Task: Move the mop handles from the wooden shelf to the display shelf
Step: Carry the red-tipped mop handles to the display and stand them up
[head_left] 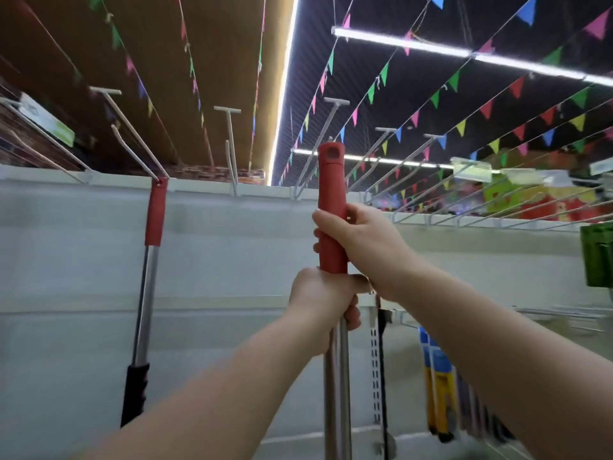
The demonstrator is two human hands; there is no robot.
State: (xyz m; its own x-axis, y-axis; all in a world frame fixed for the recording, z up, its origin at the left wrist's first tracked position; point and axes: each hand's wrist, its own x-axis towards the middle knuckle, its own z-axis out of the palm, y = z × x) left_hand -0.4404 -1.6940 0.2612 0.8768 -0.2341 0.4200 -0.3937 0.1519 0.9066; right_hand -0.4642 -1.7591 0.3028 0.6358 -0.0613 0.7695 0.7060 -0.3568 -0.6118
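I held the mop handle upright in front of the display shelf, both hands wrapped tight round it. My right hand gripped the red grip high up; my left hand clutched the steel tube just below where the red ended. The hanging hole at the tip sat just beneath a white peg hook, not yet over it. To the left, another mop handle already hung from its own hook.

The risk, as I judged it, was missing the hook's end: I was looking steeply up, and I couldn't quite tell whether the hole lined up with the prong or sat beside it. Letting go before the hole was properly seated would drop the handle, and a sideways swing could knock the hung one off.
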